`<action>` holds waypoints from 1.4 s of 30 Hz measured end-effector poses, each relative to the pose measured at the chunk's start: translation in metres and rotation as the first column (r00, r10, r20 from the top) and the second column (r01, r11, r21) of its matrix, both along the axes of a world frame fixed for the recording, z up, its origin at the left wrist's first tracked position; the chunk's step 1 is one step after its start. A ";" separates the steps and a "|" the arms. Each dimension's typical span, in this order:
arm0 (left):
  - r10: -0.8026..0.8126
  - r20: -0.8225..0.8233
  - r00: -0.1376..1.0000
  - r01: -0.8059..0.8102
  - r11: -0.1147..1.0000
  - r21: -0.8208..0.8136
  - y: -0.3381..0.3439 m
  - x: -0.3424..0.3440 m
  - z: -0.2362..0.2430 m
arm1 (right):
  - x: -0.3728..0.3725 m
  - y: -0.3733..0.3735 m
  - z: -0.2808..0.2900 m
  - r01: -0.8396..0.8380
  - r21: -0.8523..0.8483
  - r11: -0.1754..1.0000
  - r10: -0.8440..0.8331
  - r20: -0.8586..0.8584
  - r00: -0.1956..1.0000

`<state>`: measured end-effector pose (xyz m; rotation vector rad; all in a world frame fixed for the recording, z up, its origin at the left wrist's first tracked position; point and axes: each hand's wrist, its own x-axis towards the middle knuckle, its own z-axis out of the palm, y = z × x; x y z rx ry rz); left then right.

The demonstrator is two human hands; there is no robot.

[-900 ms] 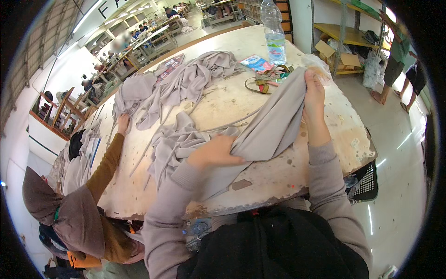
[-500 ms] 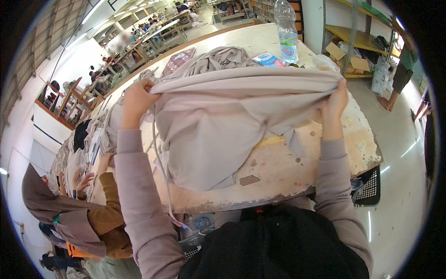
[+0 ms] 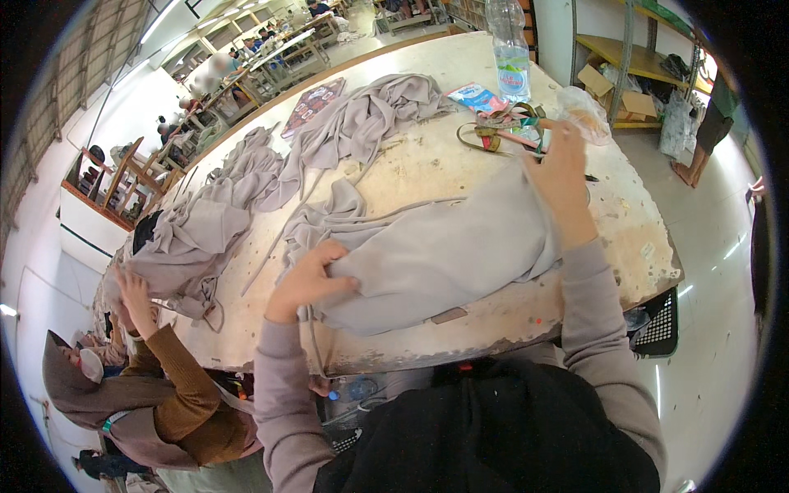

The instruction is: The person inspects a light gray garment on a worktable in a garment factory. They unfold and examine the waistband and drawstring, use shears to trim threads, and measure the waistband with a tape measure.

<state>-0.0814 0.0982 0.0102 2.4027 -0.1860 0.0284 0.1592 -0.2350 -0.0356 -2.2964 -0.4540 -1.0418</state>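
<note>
A pale grey-beige piece of fabric (image 3: 444, 255), perhaps a garment, lies loosely folded near the front of the worktable. My left hand (image 3: 308, 279) rests at its left end, thumb and fingers apart. At its raised right edge is my right hand (image 3: 567, 185), blurred a little, with thumb and fingers apart. Just beyond the right hand lie a patterned strap or tape (image 3: 491, 141) and what look like scissors handles (image 3: 534, 140), partly covered by the fingers. Thin fabric ties trail from the left end of the cloth.
More grey fabric (image 3: 362, 123) is heaped at the back and left of the table (image 3: 419, 160). A water bottle (image 3: 511, 62), a blue-pink packet (image 3: 477, 99) and a plastic bag (image 3: 583, 115) stand at the far right. A co-worker (image 3: 177, 386) handles cloth at left.
The fabric, stretched between both raised hands before, now lies lower on the table. My left hand has come down and right; my right hand has shifted left. The strap is uncovered.
</note>
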 end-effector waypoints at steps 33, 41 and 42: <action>0.045 -0.127 0.991 0.000 0.944 0.329 -0.070 0.003 -0.007 | 0.024 -0.012 -0.014 -0.135 0.273 0.952 0.213 -0.278 0.937; 0.239 0.237 0.942 -0.259 0.964 0.057 -0.050 0.004 0.004 | -0.036 0.036 0.011 -0.469 0.414 0.781 0.611 -0.348 0.711; 0.198 0.228 0.953 -0.215 0.975 0.050 -0.050 0.008 0.002 | -0.046 0.043 0.011 -0.527 0.437 0.729 0.684 -0.423 0.594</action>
